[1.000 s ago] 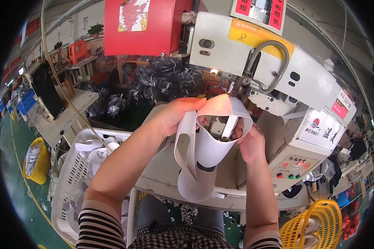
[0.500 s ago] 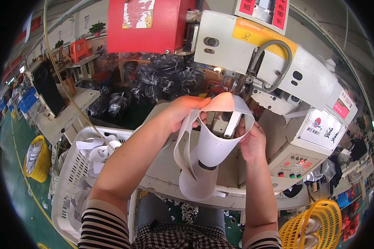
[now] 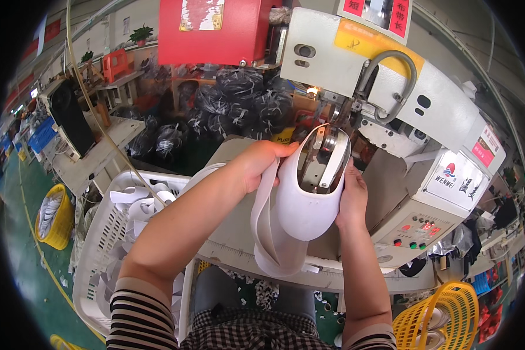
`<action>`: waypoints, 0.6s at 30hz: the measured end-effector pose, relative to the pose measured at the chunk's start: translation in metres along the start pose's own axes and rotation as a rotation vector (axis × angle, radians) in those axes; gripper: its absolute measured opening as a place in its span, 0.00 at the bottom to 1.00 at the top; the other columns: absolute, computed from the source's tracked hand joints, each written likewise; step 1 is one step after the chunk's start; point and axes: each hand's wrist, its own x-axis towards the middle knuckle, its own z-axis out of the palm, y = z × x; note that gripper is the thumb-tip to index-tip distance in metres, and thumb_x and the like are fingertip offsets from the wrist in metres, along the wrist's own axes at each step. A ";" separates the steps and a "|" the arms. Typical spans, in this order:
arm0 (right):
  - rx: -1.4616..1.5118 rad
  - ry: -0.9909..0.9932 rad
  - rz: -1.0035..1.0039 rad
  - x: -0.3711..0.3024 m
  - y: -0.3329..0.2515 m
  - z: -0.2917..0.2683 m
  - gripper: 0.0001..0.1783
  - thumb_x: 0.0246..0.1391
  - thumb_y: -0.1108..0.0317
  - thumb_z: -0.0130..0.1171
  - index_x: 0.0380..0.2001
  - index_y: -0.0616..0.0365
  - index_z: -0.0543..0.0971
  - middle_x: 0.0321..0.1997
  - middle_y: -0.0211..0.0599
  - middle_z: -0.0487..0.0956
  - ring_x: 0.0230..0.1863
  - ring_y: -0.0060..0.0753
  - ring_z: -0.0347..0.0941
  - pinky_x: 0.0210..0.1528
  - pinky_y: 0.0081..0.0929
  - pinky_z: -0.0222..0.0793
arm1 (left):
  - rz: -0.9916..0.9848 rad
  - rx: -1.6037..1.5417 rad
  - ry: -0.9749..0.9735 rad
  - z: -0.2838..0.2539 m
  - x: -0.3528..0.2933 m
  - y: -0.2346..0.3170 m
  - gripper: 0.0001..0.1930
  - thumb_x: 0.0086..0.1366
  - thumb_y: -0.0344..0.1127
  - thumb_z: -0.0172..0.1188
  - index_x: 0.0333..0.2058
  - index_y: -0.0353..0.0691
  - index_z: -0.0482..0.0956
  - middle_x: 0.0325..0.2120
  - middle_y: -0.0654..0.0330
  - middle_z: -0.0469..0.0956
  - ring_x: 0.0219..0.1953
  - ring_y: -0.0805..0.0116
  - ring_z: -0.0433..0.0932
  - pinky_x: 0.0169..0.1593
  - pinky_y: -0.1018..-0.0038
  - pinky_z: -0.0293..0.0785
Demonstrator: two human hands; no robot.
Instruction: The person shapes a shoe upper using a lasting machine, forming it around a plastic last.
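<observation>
A white shoe upper (image 3: 309,216) is fitted over the metal post (image 3: 332,166) of a machine, its rounded toe toward me and its oval opening facing up. The rim's far end lies by the working wheels (image 3: 336,114) under the white machine head (image 3: 356,52). My left hand (image 3: 263,163) pinches the upper's left edge, where a loose flap hangs down. On the opposite side, my right hand (image 3: 353,195) grips the outer wall, thumb near the rim. Some fingertips of both hands are hidden behind the material.
Left of me, a white basket (image 3: 81,297) holds more white pieces. At lower right a yellow basket (image 3: 469,309) contains similar pieces. A control box (image 3: 417,230) flanks the worktable (image 3: 230,242); a red box (image 3: 216,44) hangs above, with black bags (image 3: 233,102) behind.
The upper has turned and straightened on the post; its opening, wide and peaked before, is now a narrow upright oval. My right hand has shifted slightly along the wall.
</observation>
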 end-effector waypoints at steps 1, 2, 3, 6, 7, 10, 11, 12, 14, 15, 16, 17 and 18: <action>-0.022 0.020 0.030 0.001 0.003 0.004 0.17 0.58 0.56 0.46 0.35 0.60 0.73 0.31 0.33 0.76 0.31 0.22 0.72 0.36 0.20 0.69 | -0.040 -0.030 0.012 -0.007 0.008 -0.006 0.10 0.59 0.40 0.53 0.32 0.39 0.76 0.23 0.62 0.75 0.19 0.75 0.71 0.16 0.82 0.62; -0.045 0.040 0.060 0.003 0.007 0.007 0.16 0.59 0.57 0.44 0.34 0.60 0.72 0.29 0.33 0.75 0.28 0.24 0.72 0.35 0.21 0.70 | -0.079 -0.060 0.024 -0.015 0.015 -0.013 0.11 0.59 0.41 0.53 0.33 0.40 0.76 0.25 0.62 0.76 0.21 0.75 0.73 0.19 0.81 0.66; -0.047 0.034 0.065 0.004 0.013 0.004 0.16 0.59 0.57 0.44 0.34 0.60 0.72 0.29 0.33 0.75 0.28 0.24 0.72 0.35 0.21 0.70 | -0.078 -0.065 0.030 -0.022 0.022 -0.022 0.11 0.59 0.41 0.53 0.33 0.40 0.76 0.25 0.62 0.76 0.21 0.75 0.73 0.19 0.81 0.66; -0.291 -0.009 0.146 -0.005 0.039 -0.015 0.23 0.61 0.55 0.37 0.43 0.64 0.70 0.38 0.40 0.75 0.34 0.29 0.73 0.38 0.26 0.71 | -0.241 -0.041 -0.035 -0.034 0.017 -0.052 0.14 0.61 0.45 0.50 0.36 0.42 0.76 0.30 0.61 0.76 0.29 0.70 0.74 0.32 0.71 0.72; -0.282 -0.047 0.214 -0.014 0.042 -0.021 0.23 0.61 0.55 0.37 0.45 0.64 0.70 0.40 0.40 0.74 0.37 0.30 0.73 0.40 0.26 0.70 | -0.240 -0.045 -0.036 -0.037 0.012 -0.062 0.14 0.61 0.45 0.50 0.36 0.42 0.76 0.30 0.61 0.76 0.29 0.70 0.74 0.32 0.71 0.72; -0.516 -0.008 0.039 -0.029 0.075 -0.038 0.27 0.60 0.52 0.35 0.38 0.68 0.72 0.36 0.46 0.76 0.36 0.38 0.73 0.42 0.29 0.65 | -0.278 0.003 -0.036 -0.047 0.001 -0.080 0.16 0.60 0.45 0.52 0.40 0.41 0.75 0.33 0.60 0.76 0.33 0.70 0.74 0.36 0.73 0.70; -0.521 -0.013 0.043 -0.025 0.078 -0.041 0.27 0.60 0.52 0.35 0.38 0.68 0.72 0.36 0.46 0.76 0.36 0.38 0.73 0.42 0.29 0.65 | -0.279 -0.005 -0.032 -0.050 0.002 -0.080 0.16 0.60 0.45 0.52 0.40 0.41 0.75 0.33 0.60 0.76 0.33 0.70 0.74 0.36 0.73 0.70; -0.556 0.002 0.014 -0.022 0.073 -0.040 0.27 0.60 0.52 0.35 0.39 0.68 0.72 0.36 0.48 0.76 0.37 0.39 0.73 0.43 0.30 0.65 | -0.215 0.024 -0.003 -0.049 0.002 -0.077 0.16 0.60 0.44 0.52 0.40 0.39 0.75 0.33 0.59 0.76 0.33 0.69 0.74 0.36 0.72 0.71; -0.689 0.029 -0.052 -0.012 0.069 -0.040 0.27 0.60 0.51 0.35 0.40 0.68 0.72 0.34 0.52 0.76 0.39 0.40 0.73 0.44 0.30 0.64 | -0.142 0.030 0.047 -0.046 0.006 -0.074 0.15 0.60 0.41 0.52 0.39 0.35 0.75 0.32 0.56 0.76 0.34 0.66 0.75 0.37 0.71 0.72; -0.696 0.023 -0.049 -0.012 0.072 -0.041 0.27 0.60 0.51 0.35 0.40 0.68 0.72 0.34 0.52 0.76 0.39 0.40 0.73 0.44 0.30 0.64 | -0.143 0.021 0.050 -0.047 0.011 -0.077 0.15 0.60 0.41 0.52 0.39 0.35 0.75 0.32 0.56 0.76 0.34 0.66 0.75 0.37 0.71 0.72; -0.840 0.006 -0.092 -0.012 0.076 -0.041 0.27 0.60 0.51 0.35 0.39 0.68 0.72 0.34 0.53 0.76 0.38 0.40 0.73 0.43 0.30 0.64 | -0.174 0.084 0.038 -0.052 0.020 -0.084 0.16 0.60 0.41 0.52 0.39 0.34 0.75 0.32 0.56 0.76 0.34 0.66 0.75 0.37 0.71 0.72; -0.984 -0.012 -0.137 -0.013 0.078 -0.040 0.27 0.60 0.52 0.35 0.39 0.68 0.71 0.33 0.53 0.76 0.37 0.40 0.73 0.42 0.30 0.65 | -0.206 0.146 0.026 -0.056 0.028 -0.092 0.16 0.60 0.41 0.53 0.39 0.34 0.75 0.33 0.56 0.76 0.35 0.66 0.75 0.38 0.71 0.72; -0.988 -0.021 -0.133 -0.017 0.079 -0.041 0.27 0.60 0.52 0.35 0.39 0.68 0.71 0.33 0.53 0.76 0.37 0.40 0.73 0.42 0.30 0.65 | -0.228 0.270 0.116 -0.054 0.029 -0.096 0.17 0.59 0.42 0.54 0.38 0.33 0.75 0.34 0.55 0.75 0.35 0.66 0.75 0.39 0.72 0.71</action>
